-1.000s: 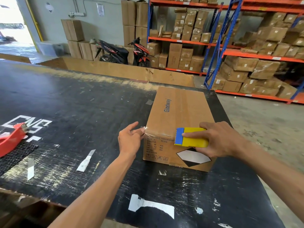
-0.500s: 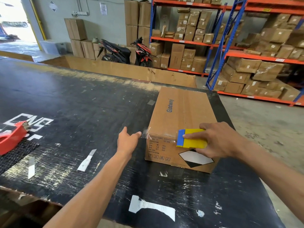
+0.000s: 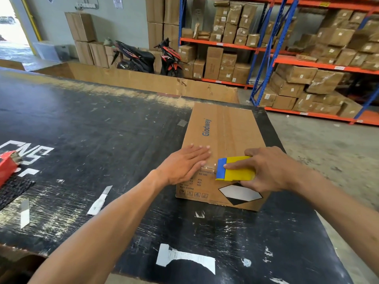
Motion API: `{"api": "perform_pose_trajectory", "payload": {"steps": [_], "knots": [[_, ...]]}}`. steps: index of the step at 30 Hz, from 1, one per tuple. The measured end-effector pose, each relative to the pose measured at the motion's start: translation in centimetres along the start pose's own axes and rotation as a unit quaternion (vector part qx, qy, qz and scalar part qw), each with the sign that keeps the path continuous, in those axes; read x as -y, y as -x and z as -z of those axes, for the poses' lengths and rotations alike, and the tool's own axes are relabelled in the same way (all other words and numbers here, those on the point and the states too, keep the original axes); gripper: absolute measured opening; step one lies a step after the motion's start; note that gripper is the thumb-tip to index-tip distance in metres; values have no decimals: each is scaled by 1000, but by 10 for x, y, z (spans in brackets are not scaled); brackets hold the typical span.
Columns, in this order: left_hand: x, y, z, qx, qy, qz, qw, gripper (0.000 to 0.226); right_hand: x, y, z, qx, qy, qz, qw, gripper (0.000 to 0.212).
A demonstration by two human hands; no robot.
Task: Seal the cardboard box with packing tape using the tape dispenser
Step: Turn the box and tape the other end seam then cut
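Observation:
A long brown cardboard box (image 3: 231, 130) printed "Glodway" lies on the black table (image 3: 102, 130), its flaps closed, with clear tape along the top seam. My left hand (image 3: 184, 163) lies flat, fingers spread, on the box's near left corner, over the clear tape end. My right hand (image 3: 268, 169) grips a yellow and blue tape dispenser (image 3: 235, 168) against the box's near top edge. A short stretch of clear tape (image 3: 209, 166) runs between my left hand and the dispenser.
A red tape dispenser (image 3: 7, 167) lies at the table's left edge on a black mat (image 3: 12, 189). Paper scraps (image 3: 100, 200) dot the table. A cardboard sheet (image 3: 155, 80), two scooters (image 3: 147, 58) and box-laden shelving (image 3: 307, 58) stand beyond. The table's right edge is close to the box.
My left hand let go of the pinched tape end, opened beside the box, then moved right and pressed flat on the box's corner. The right hand held the dispenser nearly still.

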State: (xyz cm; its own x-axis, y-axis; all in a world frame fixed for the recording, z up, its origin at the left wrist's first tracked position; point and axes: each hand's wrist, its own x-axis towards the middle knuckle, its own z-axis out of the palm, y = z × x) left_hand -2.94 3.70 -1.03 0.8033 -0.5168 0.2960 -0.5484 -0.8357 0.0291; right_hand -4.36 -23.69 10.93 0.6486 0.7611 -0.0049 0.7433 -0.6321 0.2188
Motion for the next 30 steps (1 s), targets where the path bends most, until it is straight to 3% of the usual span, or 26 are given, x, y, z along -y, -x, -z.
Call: {"api": "perform_pose_trajectory", "payload": {"steps": [9, 13, 19, 22, 27, 30], "knots": [[6, 0, 0, -8, -12, -41, 999, 63, 0, -1, 0, -1, -6, -8, 1000, 50], [13, 1, -6, 24, -79, -78, 994, 61, 0, -1, 2, 4, -10, -8, 1000, 50], [10, -1, -2, 59, -79, -54, 994, 69, 0, -3, 6, 11, -17, -13, 1000, 50], [17, -2, 10, 98, -91, -97, 986, 68, 1, -3, 6, 12, -15, -14, 1000, 50], [7, -25, 28, 53, -106, -155, 981, 75, 1, -3, 7, 15, -10, -17, 1000, 50], [1, -30, 11, 112, -73, -157, 978, 71, 1, -3, 6, 12, -10, -7, 1000, 51]]}}
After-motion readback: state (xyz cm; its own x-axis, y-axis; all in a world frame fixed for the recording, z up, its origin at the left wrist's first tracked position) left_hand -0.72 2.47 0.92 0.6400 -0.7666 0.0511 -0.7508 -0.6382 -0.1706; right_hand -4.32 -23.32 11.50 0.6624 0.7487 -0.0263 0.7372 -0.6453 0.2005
